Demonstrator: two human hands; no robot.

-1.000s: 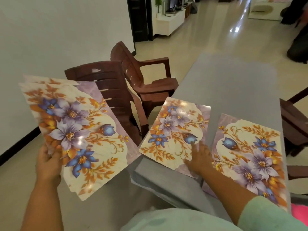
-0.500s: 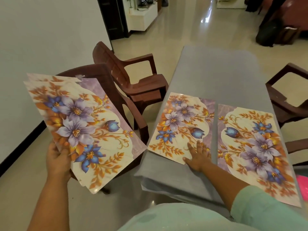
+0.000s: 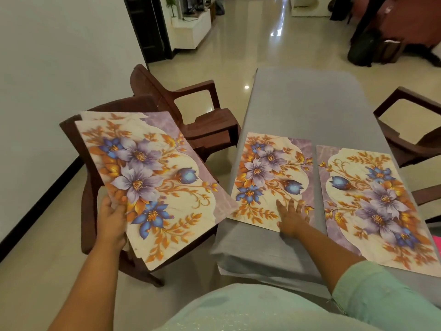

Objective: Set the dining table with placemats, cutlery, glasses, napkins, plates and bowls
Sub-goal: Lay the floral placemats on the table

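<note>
Gripping a stack of floral placemats [image 3: 152, 185] by its near-left edge, the left hand [image 3: 111, 218] holds it tilted over a brown plastic chair [image 3: 95, 168], long axis running away from the person. The right hand [image 3: 292, 217] presses flat, fingers spread, on the left placemat [image 3: 269, 173] laid lengthwise on the grey-clothed table [image 3: 307, 106], just beside a second placemat [image 3: 377, 201]. No readable writing shows.
</note>
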